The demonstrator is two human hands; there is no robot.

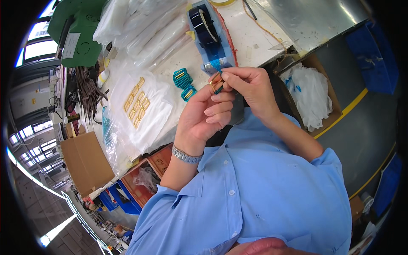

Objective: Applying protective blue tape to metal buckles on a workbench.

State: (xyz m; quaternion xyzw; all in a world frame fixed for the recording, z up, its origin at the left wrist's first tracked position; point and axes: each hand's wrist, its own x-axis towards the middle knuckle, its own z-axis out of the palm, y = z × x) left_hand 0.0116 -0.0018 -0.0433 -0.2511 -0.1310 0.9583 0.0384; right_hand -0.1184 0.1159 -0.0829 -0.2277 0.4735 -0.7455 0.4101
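My left hand [203,111], a metal watch at its wrist, has its fingers closed on a small gold buckle [212,86]; a bit of teal strap shows beside it. My right hand [253,88] meets it with thumb and forefinger pinched at the same spot, by a strip of blue tape [216,64]. That strip comes off a light blue tape dispenser [225,50] just beyond the fingers. What exactly the right fingertips grip is partly hidden. Left of the dispenser lie two teal strap bundles [182,78] with gold pieces in them.
Several gold buckles [137,104] lie in rows on white plastic sheeting [157,100]. Clear plastic bags [136,29] are heaped at the back, near a green machine [76,32]. Right of the table stands a carton with white plastic [310,95]; orange bins [146,178] sit below its left edge.
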